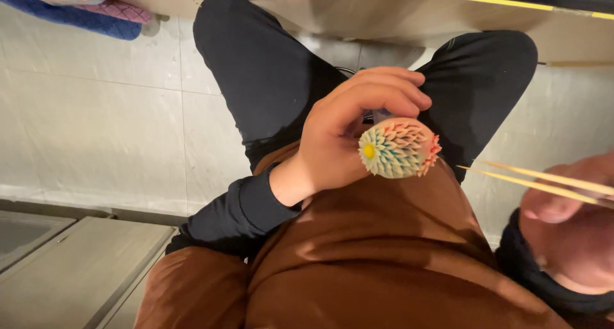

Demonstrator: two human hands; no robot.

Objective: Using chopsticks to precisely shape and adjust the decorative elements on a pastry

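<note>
Right hand [569, 220] is sitting closest, its grip pinching two thin sticks [543, 178] that are pointing left toward the ornament [398, 148] — a scaly, pastel egg-shaped piece. Left hand [348, 134] is curling closed around its far end above the lap, yellow tip facing the camera.

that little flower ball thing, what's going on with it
A seated person holds a small rounded piece covered in layered, multicoloured petals in the left hand, fingers curled round its far end, its yellow centre facing the camera. The right hand, at the frame's right edge, holds two thin pale sticks whose tips point toward the piece without touching it. A brown garment covers the lap.
</note>
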